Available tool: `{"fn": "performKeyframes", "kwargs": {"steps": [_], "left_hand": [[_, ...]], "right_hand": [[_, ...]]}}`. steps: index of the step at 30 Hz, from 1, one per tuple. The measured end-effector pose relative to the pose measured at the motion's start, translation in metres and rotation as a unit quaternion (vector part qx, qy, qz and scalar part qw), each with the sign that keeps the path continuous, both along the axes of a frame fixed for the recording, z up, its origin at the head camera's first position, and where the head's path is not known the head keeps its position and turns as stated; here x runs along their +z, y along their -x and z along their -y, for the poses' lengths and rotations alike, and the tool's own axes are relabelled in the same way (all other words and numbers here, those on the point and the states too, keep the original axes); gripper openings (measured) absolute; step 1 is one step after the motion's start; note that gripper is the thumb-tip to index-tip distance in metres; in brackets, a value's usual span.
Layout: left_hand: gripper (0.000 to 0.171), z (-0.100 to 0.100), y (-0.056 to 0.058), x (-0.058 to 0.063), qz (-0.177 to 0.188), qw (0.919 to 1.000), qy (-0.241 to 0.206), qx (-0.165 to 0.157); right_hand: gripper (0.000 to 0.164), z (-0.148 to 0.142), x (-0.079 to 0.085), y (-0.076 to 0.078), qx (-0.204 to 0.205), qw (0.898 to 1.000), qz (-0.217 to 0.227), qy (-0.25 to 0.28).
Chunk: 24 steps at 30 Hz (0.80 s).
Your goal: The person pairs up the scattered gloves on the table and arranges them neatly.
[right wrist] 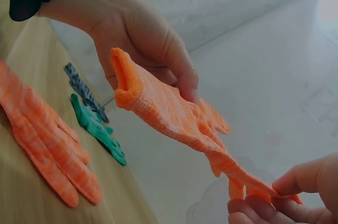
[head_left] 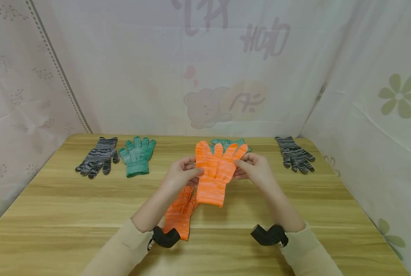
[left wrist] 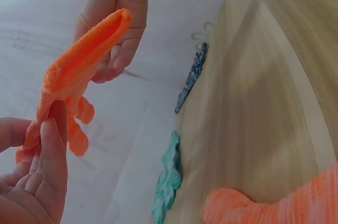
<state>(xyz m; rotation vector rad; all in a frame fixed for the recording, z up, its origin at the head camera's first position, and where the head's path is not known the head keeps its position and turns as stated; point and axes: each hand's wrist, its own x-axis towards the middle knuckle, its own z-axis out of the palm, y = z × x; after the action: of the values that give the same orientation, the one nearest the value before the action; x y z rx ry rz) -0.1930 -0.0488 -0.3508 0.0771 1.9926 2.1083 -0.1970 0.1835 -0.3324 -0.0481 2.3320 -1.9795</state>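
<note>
An orange knit glove (head_left: 215, 172) is held up over the table, fingers pointing away and cuff toward me. My left hand (head_left: 184, 171) pinches its left edge between thumb and fingers. On the opposite side my right hand (head_left: 255, 168) pinches the edge near the outer finger. The cuff opening of the glove (left wrist: 87, 49) shows in the left wrist view, and the glove (right wrist: 169, 108) hangs stretched between both hands in the right wrist view. Below, a second orange glove (head_left: 178, 216) lies flat on the table, partly covered by my left forearm and the raised glove.
A grey-black glove (head_left: 99, 157) and a green glove (head_left: 138, 157) lie at the back left of the wooden table (head_left: 105, 214). Another green glove (head_left: 229, 142) is partly hidden behind the raised one. A second grey-black glove (head_left: 295, 154) lies back right. Patterned curtains surround the table.
</note>
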Motion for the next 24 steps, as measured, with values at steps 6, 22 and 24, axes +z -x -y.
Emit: {"fn": "performKeyframes", "kwargs": {"steps": [6, 22, 24], "left_hand": [[0.053, 0.008, -0.005, -0.001, 0.011, 0.9999, 0.001, 0.006], [0.042, 0.030, -0.013, -0.008, 0.012, 0.9997, 0.019, 0.011], [0.039, 0.033, -0.013, -0.009, 0.014, 0.9995, 0.024, 0.015]], "right_hand": [[0.019, 0.008, -0.003, -0.003, 0.006, 1.000, 0.012, 0.008], [0.019, 0.029, -0.014, -0.009, 0.022, 1.000, 0.005, 0.008], [0.019, 0.030, -0.015, -0.009, 0.027, 1.000, 0.003, 0.012]]}}
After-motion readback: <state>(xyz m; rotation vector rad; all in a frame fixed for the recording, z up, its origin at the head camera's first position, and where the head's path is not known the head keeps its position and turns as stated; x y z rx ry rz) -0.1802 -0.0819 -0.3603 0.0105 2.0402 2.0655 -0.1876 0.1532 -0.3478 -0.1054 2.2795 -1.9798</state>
